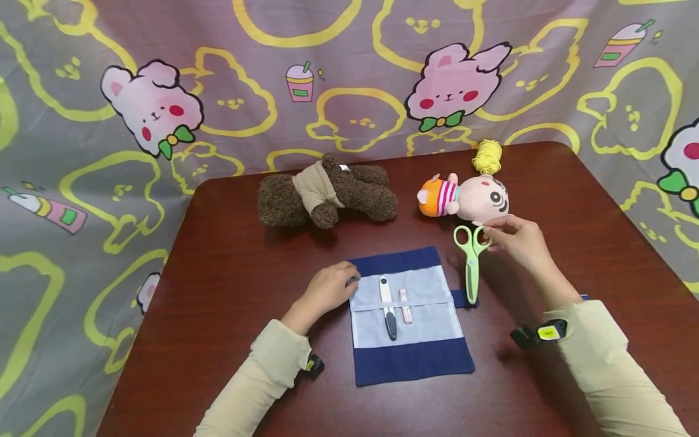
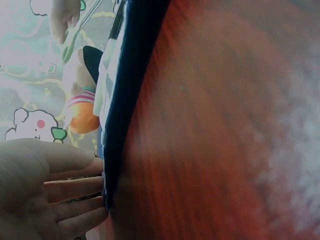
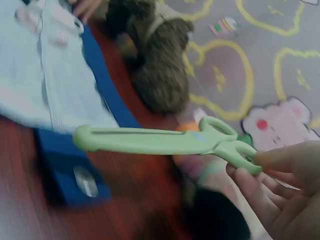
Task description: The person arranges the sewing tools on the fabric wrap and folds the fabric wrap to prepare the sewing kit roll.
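My right hand (image 1: 519, 243) pinches one finger loop of light green scissors (image 1: 472, 273), which hang blades down just right of a fabric tool roll (image 1: 406, 364). In the right wrist view the thumb and fingers (image 3: 272, 160) close on that loop. The roll lies unfolded, pale grey inside with navy bands. Under its thin strap sit a slim white tool with a dark end (image 1: 386, 306) and a small pale pink piece (image 1: 405, 306). My left hand (image 1: 331, 286) touches the roll's upper left edge, its fingers (image 2: 75, 189) fairly straight in the left wrist view.
Behind the roll lie a brown plush bear (image 1: 327, 191) in a beige top and a plush doll (image 1: 464, 197) in orange and stripes. Yellow yarn (image 1: 488, 156) sits at the table's back edge. A patterned curtain (image 1: 360, 67) hangs behind the brown table (image 1: 235, 291).
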### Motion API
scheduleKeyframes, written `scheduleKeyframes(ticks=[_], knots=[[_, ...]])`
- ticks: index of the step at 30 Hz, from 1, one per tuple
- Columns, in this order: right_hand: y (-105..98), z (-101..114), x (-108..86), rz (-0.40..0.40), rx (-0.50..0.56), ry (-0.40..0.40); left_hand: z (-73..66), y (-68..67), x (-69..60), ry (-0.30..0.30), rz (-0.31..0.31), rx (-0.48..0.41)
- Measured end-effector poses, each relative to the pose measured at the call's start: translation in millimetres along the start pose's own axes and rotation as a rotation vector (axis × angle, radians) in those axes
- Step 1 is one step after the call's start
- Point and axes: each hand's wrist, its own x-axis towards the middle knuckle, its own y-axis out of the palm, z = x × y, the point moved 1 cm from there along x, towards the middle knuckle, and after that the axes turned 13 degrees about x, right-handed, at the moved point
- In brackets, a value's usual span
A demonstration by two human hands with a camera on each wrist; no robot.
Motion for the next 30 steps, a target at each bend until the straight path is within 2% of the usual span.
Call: scheduleKeyframes(ticks=[2,4,6,11,14,18,22,30], knots=[[17.2,11.3,0.6,0.026,0.052,-0.004,-0.3,0.2,0.8,-0.003,0.001,0.0],[29.8,10.0,5.1,0.038,0.103,-0.003,-0.9,0.3,1.5,0.003,0.0,0.009],[39.4,-0.2,11.8,0.033,0.151,0.0,-1.7,0.7,1.8,0.011,-0.006,0.015],[56.0,-44.5,34.8,0.049,0.312,0.015,-2.2,1.5,0.7,0.017,-0.023,0.034],[65.3,-51.6,40.2,0.081,0.376,0.008,-1.2,1.5,-0.6,0.017,-0.036,0.039],[74.4,-35.2,33.8,0.093,0.368,0.046,-0.8,2.2,-0.8,0.02,-0.048,0.041],[81.5,-19.0,26.6,0.116,0.306,0.097,-0.9,2.5,-0.8,0.018,-0.04,0.042],[90.4,-20.8,23.7,0.177,0.277,0.2,-1.4,1.8,-0.6,0.013,-0.043,0.053]])
